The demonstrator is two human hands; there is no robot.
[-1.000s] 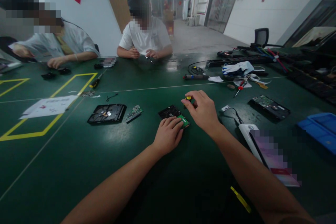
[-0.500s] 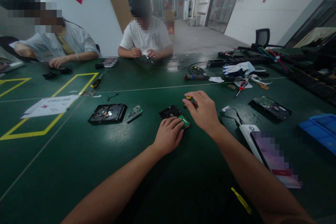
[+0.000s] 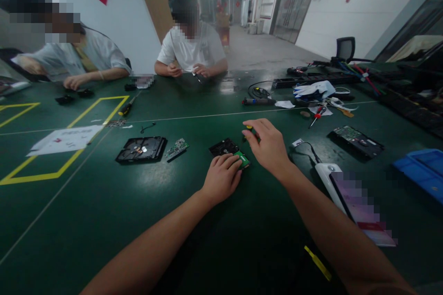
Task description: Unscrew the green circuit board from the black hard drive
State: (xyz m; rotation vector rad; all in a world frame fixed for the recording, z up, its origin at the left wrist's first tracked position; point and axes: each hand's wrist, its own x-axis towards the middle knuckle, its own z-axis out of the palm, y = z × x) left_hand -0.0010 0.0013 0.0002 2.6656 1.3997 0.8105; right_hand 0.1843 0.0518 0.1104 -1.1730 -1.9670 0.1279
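Note:
A black hard drive [image 3: 223, 146] with a green circuit board [image 3: 244, 160] lies on the table in front of me. My left hand [image 3: 223, 177] is closed over its near side, fingers across the board's edge, hiding part of the drive. Just right of the drive, my right hand [image 3: 266, 140] pinches a small screwdriver upright by its yellow-topped handle [image 3: 248, 127]. The tip of the screwdriver is too dark to make out. To the left lie a loose circuit board piece [image 3: 177, 149] and an opened black hard drive [image 3: 141, 149].
Another hard drive [image 3: 356, 142], a white power bank [image 3: 332, 179] with a cable and a blue tray [image 3: 420, 170] are to the right. Beyond lie gloves [image 3: 316, 90] and a red screwdriver [image 3: 317, 115]. Two people sit across the table, near a yellow-black screwdriver [image 3: 126, 108].
The screwdriver and my right fingers have turned slightly; the left hand and the drive stay in place. The person opposite has shifted their hands a little.

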